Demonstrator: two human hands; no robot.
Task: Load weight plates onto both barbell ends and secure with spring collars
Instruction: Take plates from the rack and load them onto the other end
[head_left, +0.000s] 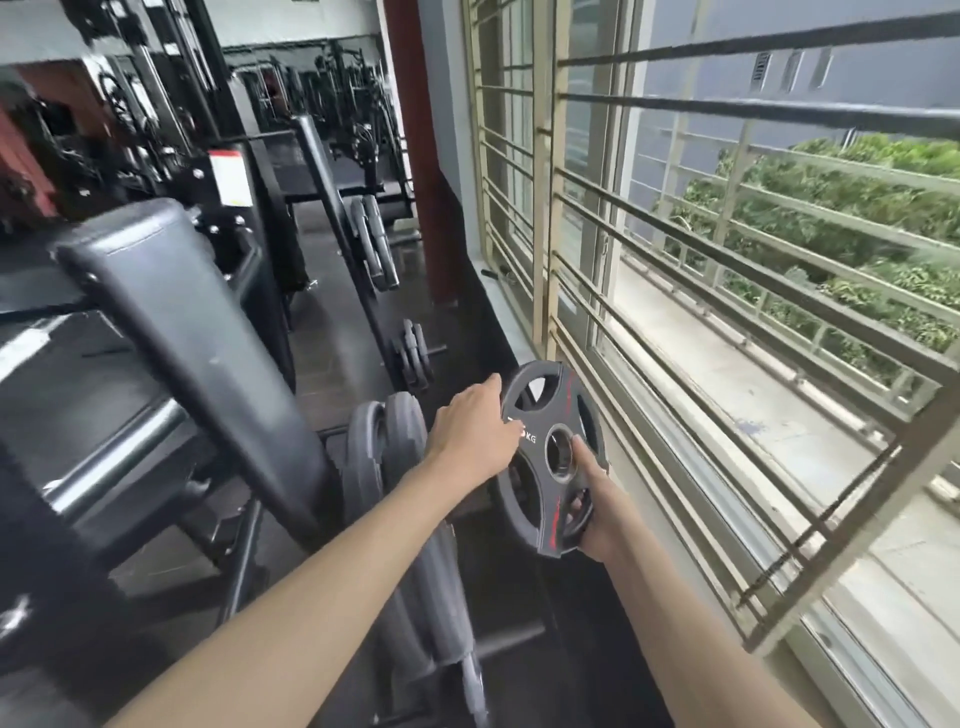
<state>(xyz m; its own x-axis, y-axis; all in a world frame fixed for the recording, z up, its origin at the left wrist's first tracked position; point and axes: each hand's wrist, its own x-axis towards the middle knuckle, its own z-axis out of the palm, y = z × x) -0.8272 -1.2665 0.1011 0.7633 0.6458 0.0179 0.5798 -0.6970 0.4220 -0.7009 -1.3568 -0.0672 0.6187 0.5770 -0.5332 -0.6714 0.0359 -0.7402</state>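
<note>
From ten to one o'clock a gym of dark machines fills the view, with a barred window (727, 291) running from one down to four o'clock. A padded black bench back (171, 332) slants across nine o'clock. Just below centre, two grey plates (384, 447) stand on edge on a peg; further stored plates (375, 241) hang at twelve o'clock, and a smaller pair (413, 358) sits between those and centre. No barbell end can be made out.

The weight plate (553, 454), black with red marks and grip slots, is held upright in the air at about five o'clock, just right of the grey plates. The right hand (597, 506) grasps its lower rim, fingers hooked through a slot and thumb beside the centre hole. The left hand (480, 428) lies against the upper left face with fingers extended, steadying rather than clenching.

The plate looks rigid and fairly heavy, with a smooth coating that could slip; the slots are the sound places to hold, one on each side, keeping the bore free for the sleeve.
</note>
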